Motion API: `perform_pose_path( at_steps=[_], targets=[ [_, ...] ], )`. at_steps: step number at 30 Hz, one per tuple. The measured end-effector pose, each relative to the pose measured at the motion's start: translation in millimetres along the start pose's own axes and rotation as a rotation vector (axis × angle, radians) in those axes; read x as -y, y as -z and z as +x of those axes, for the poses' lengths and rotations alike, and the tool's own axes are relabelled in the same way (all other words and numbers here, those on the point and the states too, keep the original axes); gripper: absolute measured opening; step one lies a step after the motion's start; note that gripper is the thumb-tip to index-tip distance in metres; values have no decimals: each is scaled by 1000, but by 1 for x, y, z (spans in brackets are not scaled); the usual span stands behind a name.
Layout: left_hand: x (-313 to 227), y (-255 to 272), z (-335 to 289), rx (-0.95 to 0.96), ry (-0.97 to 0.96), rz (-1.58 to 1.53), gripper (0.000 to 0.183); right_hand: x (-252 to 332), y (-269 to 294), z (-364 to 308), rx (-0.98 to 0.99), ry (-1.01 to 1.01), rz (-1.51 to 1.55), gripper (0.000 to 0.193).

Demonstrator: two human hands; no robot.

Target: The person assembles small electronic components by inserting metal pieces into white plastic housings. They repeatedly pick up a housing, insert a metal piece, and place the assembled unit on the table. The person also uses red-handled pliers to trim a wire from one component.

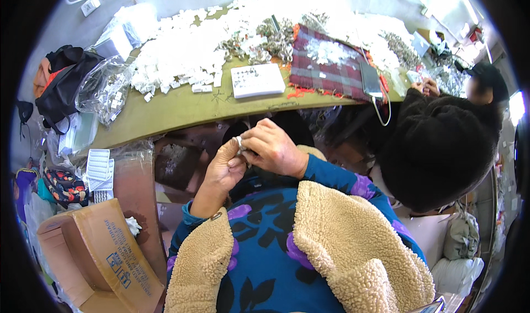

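Observation:
My left hand (222, 170) and my right hand (271, 147) meet in front of my chest, just off the table's near edge. Both are closed, thumb and fingers pinching a small white piece (239, 142) whose exact kind is too small to make out. Fingers cover most of it. Beyond the hands, a flat white block or tray (258, 80) lies near the table edge, with small dark bits on top. Behind it spreads a large heap of small white plastic pieces (182, 59), and next to that a pile of small metallic-looking parts (265, 42).
The table (165, 120) curves across the view. A plaid cloth (314, 73) with clear bits lies on it, beside a phone (370, 80) on a white cable. At right sits a co-worker in dark clothing (441, 147). An open cardboard box (105, 258) stands at lower left, below a black bag (72, 81).

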State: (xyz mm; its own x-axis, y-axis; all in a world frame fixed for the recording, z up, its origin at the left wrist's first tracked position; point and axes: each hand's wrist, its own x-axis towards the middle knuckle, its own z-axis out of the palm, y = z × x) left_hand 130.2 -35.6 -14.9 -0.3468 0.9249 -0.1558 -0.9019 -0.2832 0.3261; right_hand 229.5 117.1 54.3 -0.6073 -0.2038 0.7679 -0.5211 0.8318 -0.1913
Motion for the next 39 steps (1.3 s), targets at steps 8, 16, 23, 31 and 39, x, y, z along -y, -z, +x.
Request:
perform_pose_path(
  at_steps=[8, 16, 23, 31, 39],
  targets=[
    [1, -10, 6, -14, 126, -56, 15, -16, -10, -5, -57, 55, -85, 19],
    [-9, -9, 12, 86, 42, -25, 24, -31, 5, -11, -82, 35, 93, 30],
    [-29, -2, 7, 79, -55, -23, 26, -127, 75, -20, -409, -595, -260, 10],
    [-25, -15, 55, 62, 115, 161, 32, -206, 111, -38, -126, -719, -304, 10],
    [-40, -46, 79, 27, 295, 319, 26, -224, 105, -30, 46, -804, -237, 10]
  ],
)
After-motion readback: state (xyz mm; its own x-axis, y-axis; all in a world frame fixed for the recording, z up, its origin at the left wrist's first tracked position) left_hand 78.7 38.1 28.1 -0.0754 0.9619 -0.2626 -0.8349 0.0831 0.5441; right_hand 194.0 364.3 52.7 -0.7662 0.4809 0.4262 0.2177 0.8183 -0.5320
